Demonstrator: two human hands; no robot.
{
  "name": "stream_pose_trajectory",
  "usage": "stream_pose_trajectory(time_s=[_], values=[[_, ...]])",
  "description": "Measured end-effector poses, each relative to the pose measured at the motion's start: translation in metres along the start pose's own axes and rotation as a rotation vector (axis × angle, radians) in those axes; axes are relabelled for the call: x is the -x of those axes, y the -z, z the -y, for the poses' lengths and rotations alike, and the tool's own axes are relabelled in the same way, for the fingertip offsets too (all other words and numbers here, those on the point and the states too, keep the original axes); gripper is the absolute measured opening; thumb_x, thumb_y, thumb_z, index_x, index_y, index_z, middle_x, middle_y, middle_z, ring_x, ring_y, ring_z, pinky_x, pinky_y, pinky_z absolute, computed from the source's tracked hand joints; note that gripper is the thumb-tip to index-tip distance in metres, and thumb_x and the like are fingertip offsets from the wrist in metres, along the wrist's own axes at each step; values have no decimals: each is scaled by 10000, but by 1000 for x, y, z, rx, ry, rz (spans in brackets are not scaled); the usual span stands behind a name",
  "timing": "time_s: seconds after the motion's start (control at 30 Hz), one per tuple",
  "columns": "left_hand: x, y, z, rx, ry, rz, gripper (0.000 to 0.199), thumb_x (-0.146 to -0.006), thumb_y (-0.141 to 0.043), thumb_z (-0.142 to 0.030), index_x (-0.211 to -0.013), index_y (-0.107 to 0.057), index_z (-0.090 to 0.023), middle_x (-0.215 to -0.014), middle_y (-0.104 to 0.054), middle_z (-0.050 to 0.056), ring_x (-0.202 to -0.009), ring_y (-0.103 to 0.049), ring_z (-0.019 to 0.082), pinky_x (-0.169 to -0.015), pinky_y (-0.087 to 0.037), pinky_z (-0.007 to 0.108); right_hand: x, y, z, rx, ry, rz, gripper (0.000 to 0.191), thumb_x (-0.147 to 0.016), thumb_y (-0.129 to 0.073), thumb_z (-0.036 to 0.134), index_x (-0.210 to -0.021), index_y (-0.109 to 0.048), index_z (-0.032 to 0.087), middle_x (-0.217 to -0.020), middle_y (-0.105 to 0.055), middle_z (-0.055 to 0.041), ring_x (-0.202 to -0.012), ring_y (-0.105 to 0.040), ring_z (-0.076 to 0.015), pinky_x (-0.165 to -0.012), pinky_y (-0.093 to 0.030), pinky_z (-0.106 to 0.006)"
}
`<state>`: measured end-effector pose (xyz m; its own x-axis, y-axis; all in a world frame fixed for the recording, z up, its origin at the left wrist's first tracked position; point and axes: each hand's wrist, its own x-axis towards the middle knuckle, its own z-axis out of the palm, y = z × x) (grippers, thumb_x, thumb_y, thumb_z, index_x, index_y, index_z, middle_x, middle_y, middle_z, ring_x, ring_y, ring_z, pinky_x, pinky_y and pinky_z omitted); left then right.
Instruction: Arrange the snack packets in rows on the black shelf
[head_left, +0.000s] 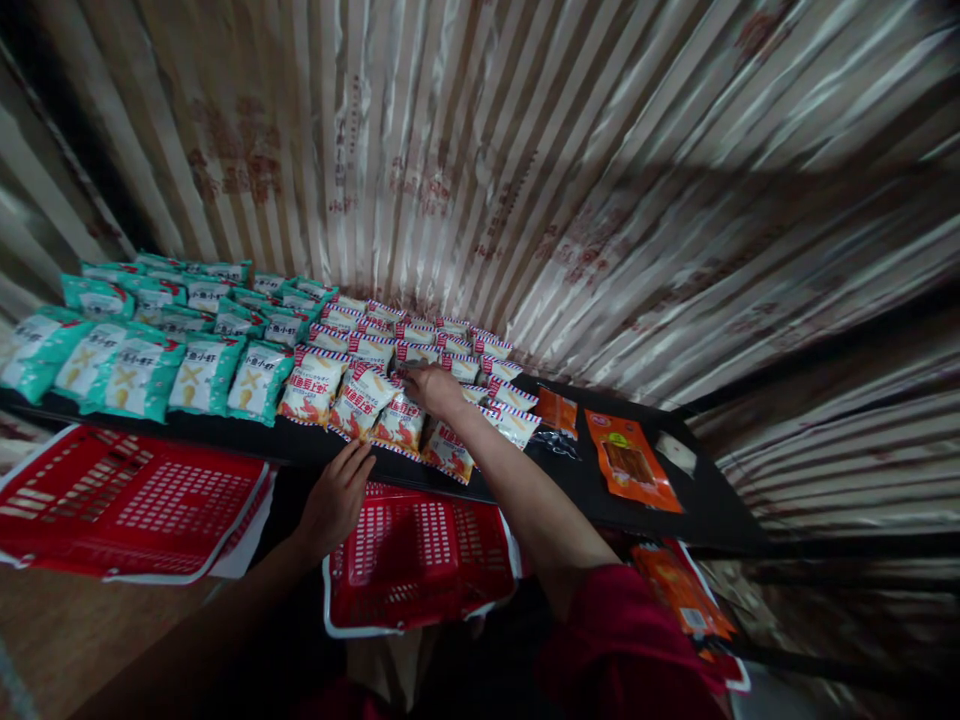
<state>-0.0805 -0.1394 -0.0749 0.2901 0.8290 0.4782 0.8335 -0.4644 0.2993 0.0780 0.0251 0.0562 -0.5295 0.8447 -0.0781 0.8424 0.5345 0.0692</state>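
Observation:
White-and-orange snack bags (pixel 311 385) with striped red-and-blue edges stand in rows on a black shelf. My right hand (pixel 435 390) reaches over the front row, its fingers closed at the top of a snack bag (pixel 400 420); the fingertips are partly hidden among the bags. Below the same row is my left hand (pixel 341 495), fingers stretched upward and lightly bent, their tips by the bottom edge of another snack bag (pixel 358 402). Teal snack bags (pixel 142 370) fill the shelf's left part in several rows.
Red baskets with white rims hang below the shelf: one basket (pixel 180 500) at left, another basket (pixel 420 560) in front of me. Orange packets (pixel 630 465) lie on the black shelf (pixel 720 510) at right, and more orange packets (pixel 686 590) sit lower down. A pleated striped sheet (pixel 450 150) rises behind.

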Motion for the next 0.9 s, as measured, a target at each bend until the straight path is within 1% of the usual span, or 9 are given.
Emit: stream_pose_trajectory(time_s=[0.1,0.23,0.4,0.47,0.53,0.6,0.67,0.77,0.9], values=[[-5,-5,5,2,-6,5,390,-877,-352,-122,-1208,-555,-86,-1296,-541,140,-1276,-407,257,-1003,-444,440,-1,-3,-1,-15,-9,-17,296,-910,-430,311,-1096,-629,192,-1053,-657,-100,-1010,-586,-215,-835,-454,-285],[-5,-13,8,4,-4,15,385,-880,-355,-134,-1203,-560,-92,-1292,-546,139,-1262,-420,266,-982,-452,454,-1,-5,-2,-23,-20,-19,294,-915,-416,298,-1096,-623,192,-1077,-643,-98,-1028,-572,-215,-839,-454,-287],[-3,-12,10,2,-24,41,395,-872,-360,-116,-1220,-545,-90,-1324,-520,136,-1278,-399,261,-988,-448,440,2,1,1,-25,-37,-21,300,-910,-428,303,-1125,-607,193,-1123,-618,-112,-1036,-562,-235,-842,-465,-320],[-3,-8,11,11,-41,35,397,-869,-356,-99,-1219,-541,-82,-1333,-511,138,-1289,-385,250,-1014,-432,432,8,4,3,-51,-35,-87,303,-913,-423,291,-1139,-600,195,-1147,-608,-109,-1049,-551,-242,-862,-464,-335],[-3,-3,12,18,-46,15,397,-864,-357,-83,-1215,-543,-78,-1342,-499,144,-1303,-367,246,-1035,-417,430,18,4,8,-107,-22,-209,317,-921,-403,266,-1164,-591,188,-1185,-595,-106,-1081,-532,-240,-920,-442,-351],[-4,1,13,22,-30,-21,407,-855,-362,-71,-1224,-535,-80,-1368,-467,158,-1325,-338,251,-1046,-408,439,31,0,14,-192,-7,-346,342,-928,-381,246,-1203,-573,180,-1246,-567,-105,-1131,-505,-231,-990,-402,-368],[-6,3,15,25,3,-70,431,-848,-368,-69,-1256,-509,-93,-1410,-409,170,-1352,-295,266,-1053,-397,468,44,-10,23,-277,8,-427,353,-928,-382,251,-1218,-569,176,-1284,-548,-112,-1174,-484,-227,-1025,-380,-393],[-11,-1,17,32,34,-127,475,-848,-370,-82,-1315,-447,-116,-1460,-329,170,-1379,-236,288,-1054,-379,517,58,-28,38,-351,105,-415,377,-925,-386,231,-1261,-540,158,-1351,-500,-122,-1270,-417,-219,-1060,-357,-412],[-16,-8,18,48,30,-110,488,-859,-354,-92,-1346,-395,-96,-1479,-289,177,-1390,-203,292,-1053,-378,526,60,-46,52,-343,154,-306,387,-907,-436,212,-1282,-527,187,-1384,-475,-102,-1345,-327,-231,-1063,-355,-446]])
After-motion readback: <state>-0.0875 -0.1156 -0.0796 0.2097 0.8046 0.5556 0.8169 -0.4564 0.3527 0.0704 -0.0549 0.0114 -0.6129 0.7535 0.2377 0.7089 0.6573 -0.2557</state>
